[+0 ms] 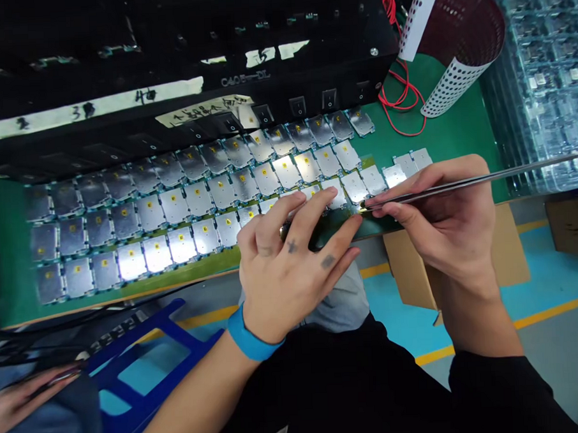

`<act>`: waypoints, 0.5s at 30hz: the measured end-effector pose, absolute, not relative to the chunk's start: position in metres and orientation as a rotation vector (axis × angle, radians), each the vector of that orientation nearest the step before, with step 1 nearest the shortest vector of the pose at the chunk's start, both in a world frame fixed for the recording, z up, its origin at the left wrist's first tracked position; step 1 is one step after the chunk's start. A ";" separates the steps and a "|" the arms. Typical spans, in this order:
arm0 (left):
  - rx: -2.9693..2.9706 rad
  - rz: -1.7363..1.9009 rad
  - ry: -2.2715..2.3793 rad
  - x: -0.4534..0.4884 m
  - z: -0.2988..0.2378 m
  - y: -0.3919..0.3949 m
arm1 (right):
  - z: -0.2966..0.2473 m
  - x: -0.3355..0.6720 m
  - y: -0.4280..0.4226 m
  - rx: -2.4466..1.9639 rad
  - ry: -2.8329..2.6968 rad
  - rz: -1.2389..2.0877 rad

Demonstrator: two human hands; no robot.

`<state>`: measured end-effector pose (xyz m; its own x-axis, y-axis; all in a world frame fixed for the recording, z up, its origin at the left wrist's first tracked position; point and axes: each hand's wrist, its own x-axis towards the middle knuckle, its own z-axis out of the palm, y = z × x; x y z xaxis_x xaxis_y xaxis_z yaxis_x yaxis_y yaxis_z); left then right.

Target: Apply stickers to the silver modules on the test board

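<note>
My right hand [450,228] pinches a pair of slim metal tweezers [469,182], their tips down at the lower edge of the boards by my left fingertips. Palm down, my left hand [291,261] has its fingers spread over the near row, touching or just above it; a blue band [249,336] circles the wrist. Rows of small circuit boards with silvery metal covers [182,245] lie under and left of my hands, many bearing a small yellow mark. A few more silvery boards [404,167] lie beyond my right fingers. Whatever is directly under my left palm is hidden.
Behind the rows stands a black equipment box [264,77] with rocker switches and handwritten labels. At right are red wires [399,106], a curled perforated white sheet [455,85] and stacked clear trays [542,90]. Below are cardboard boxes [416,275], a blue stool [152,363] and another person's hand [33,393].
</note>
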<state>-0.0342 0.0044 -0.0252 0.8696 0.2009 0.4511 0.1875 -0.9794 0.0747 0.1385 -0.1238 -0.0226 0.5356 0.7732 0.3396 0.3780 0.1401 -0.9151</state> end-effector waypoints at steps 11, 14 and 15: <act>3.002 0.708 0.323 -0.034 -0.025 0.003 | -0.023 0.135 -0.123 -1.475 -0.999 0.357; 3.008 0.708 0.320 -0.034 -0.024 0.003 | -0.021 0.132 -0.120 -1.402 -0.954 0.373; 3.016 0.710 0.318 -0.034 -0.024 0.003 | -0.020 0.131 -0.120 -1.382 -0.939 0.379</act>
<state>-0.0338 0.0031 -0.0235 0.8752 0.2036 0.4388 0.1914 -0.9788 0.0723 0.1314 -0.1198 -0.0204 0.6010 0.7237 0.3392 0.2862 0.2013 -0.9368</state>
